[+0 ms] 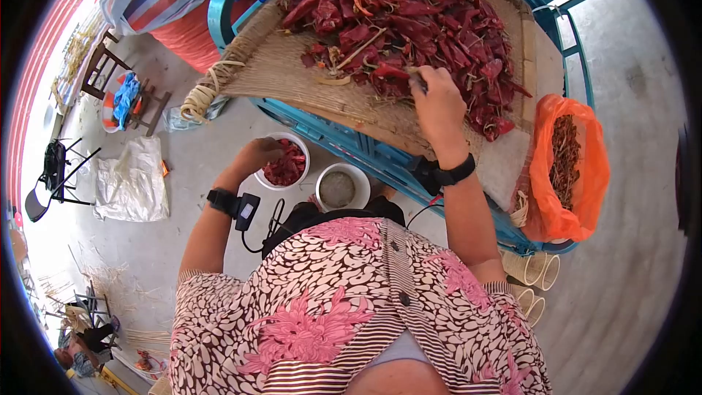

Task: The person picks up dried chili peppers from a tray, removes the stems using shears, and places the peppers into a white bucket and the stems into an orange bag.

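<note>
Dried red chili peppers (409, 14) lie heaped on a woven tray (292, 66) at the top. My right hand (439, 102) is at the heap's near edge, its fingers closed around something dark and small that I cannot make out. A white bucket (306, 164) with red chili pieces (285, 167) stands on the floor below the tray. Over its upper left rim is my left hand (259, 153); its fingers point at the chili pieces, and what they do is too small to tell. Beside that bucket is a second white bucket (364, 189) with greyish contents.
An orange bag (596, 175) of brown stems hangs at the tray's right. The tray rests on a teal frame (351, 139). At the left are a striped sack (157, 0), a white sack (131, 183) and chairs (99, 69). Another person (77, 351) is at the lower left.
</note>
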Demonstrator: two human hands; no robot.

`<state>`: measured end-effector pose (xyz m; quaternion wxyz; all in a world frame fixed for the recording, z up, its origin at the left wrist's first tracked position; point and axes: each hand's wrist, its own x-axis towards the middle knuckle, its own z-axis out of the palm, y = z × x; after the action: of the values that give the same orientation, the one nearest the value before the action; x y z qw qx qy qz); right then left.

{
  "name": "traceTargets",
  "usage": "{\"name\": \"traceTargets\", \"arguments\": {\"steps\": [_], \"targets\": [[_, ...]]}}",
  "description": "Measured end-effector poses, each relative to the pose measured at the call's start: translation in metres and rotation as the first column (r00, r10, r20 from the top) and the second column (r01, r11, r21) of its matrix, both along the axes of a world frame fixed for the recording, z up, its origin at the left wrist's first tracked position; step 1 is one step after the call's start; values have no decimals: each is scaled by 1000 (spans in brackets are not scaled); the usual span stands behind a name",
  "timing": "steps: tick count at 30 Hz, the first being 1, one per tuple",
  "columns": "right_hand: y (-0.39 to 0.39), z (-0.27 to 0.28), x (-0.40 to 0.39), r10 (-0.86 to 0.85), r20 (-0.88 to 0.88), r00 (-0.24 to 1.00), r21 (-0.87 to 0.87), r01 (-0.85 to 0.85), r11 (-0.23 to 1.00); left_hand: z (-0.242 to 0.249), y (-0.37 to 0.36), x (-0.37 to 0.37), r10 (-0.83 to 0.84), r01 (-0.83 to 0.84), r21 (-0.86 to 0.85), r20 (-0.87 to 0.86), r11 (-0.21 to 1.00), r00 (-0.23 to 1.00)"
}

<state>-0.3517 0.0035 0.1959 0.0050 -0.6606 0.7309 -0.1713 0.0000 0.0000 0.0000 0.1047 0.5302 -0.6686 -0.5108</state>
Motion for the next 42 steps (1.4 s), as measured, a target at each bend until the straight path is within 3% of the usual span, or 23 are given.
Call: {"name": "traceTargets", "arguments": {"steps": [2, 3, 5, 8, 10, 11, 16, 19, 22, 25, 28, 31, 34, 37, 38, 40, 42], "targets": [[1, -3, -7, 5, 100, 995, -177, 13, 984, 66, 7, -25, -186, 219, 133, -227, 967, 956], [2, -7, -1, 71, 291, 954, -190, -15, 982, 94, 13, -29, -237, 317, 163, -380, 934, 894], [5, -12, -2, 195, 635, 748, -231, -57, 971, 170, 24, -52, -147, 304, 213, -543, 929, 827], [26, 12, 13, -39, 979, 198, 60, -104, 993, 193, 21, -94, -138, 72, -122, -724, 990, 676], [29, 10, 15, -46, 998, 43, 54, -202, 978, 201, 11, -120, -132, -101, -240, -785, 965, 605], [30, 9, 16, -52, 998, -32, 43, -248, 968, 204, 7, -129, -123, -100, -219, -809, 971, 574], [39, 13, 16, -60, 998, 14, 61, -273, 960, 206, -5, -153, -26, 43, -8, -902, 999, 430], [42, 16, 15, 29, 998, 58, -24, -93, 995, 202, -3, -160, -14, 37, 2, -896, 999, 445], [50, 32, 18, 161, 969, 187, -159, -24, 987, 202, -3, -171, -68, -47, -105, -865, 993, 498], [45, 36, 21, 403, 761, 508, -399, -123, 909, 206, 0, -177, -46, -83, -109, -833, 991, 551], [41, 40, 19, 467, 354, 810, -541, -230, 809, 198, 1, -181, -47, -100, -137, -787, 985, 615], [43, 36, 17, 419, 342, 841, -511, -208, 834, 195, 10, -191, -16, -156, -145, -782, 977, 623], [48, 30, 20, 294, 157, 943, -490, -184, 852, 180, 15, -214, -51, -380, -425, -719, 821, 694], [48, 19, 19, 294, 171, 940, -542, -159, 825, 177, 20, -212, -31, -209, -323, -603, 923, 797], [49, 19, 18, 282, 406, 869, -486, -56, 872, 179, 21, -211, -41, -157, -251, -638, 955, 769], [53, 19, 14, 192, 791, 581, -301, 96, 949, 188, 23, -209, -47, -39, -106, -703, 994, 710], [59, 29, 7, 110, 955, 274, -130, 57, 990, 189, 22, -206, -112, 28, -125, -743, 992, 660]]}}
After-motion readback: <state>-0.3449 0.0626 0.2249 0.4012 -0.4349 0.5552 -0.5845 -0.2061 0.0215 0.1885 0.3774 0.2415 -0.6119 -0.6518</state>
